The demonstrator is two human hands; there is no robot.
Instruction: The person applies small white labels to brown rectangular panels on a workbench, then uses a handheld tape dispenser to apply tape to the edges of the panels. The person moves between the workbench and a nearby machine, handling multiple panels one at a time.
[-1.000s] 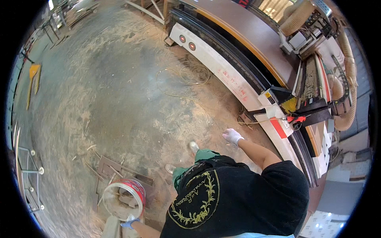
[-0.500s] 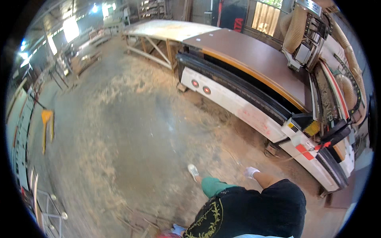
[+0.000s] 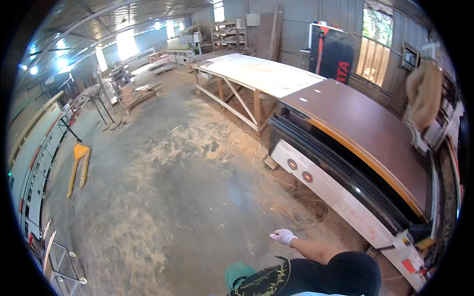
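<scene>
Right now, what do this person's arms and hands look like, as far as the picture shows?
Only the right arm shows. Its hand wears a pale, whitish glove reaching about the wrist. The forearm is bare up to the short sleeve of a black shirt with a yellowish leafy print. The left hand is out of view.

The gloved right hand [image 3: 283,237] extends forward, loosely curled.

The left hand is lying out of view — edges are cropping the black shirt [image 3: 321,271] and white-sided machine [image 3: 335,207].
</scene>
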